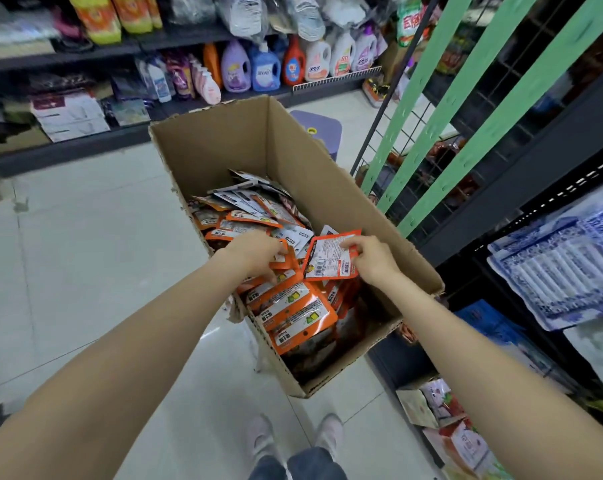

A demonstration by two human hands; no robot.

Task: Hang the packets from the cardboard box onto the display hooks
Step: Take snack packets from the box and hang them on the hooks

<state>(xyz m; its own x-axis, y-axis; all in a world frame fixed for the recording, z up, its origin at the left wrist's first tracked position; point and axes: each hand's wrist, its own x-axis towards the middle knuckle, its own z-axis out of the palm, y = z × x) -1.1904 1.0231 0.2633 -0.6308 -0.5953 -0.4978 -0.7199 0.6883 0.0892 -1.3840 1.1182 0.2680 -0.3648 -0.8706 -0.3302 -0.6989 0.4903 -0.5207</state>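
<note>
The right hand (369, 259) pinches one flat orange packet (331, 256) – lift it clear of the brown cardboard box (379, 216). The left hand (258, 252) digs, fingers curled around more orange packets (289, 306).

The left hand's fingertips (276, 263) are buried among the packets (289, 306); packet print is too blurred to read.

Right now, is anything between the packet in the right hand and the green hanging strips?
Nothing visible. The right hand pinches the packet above the cardboard box, near its right wall. The green strips hang beyond that wall with open space between.
</note>
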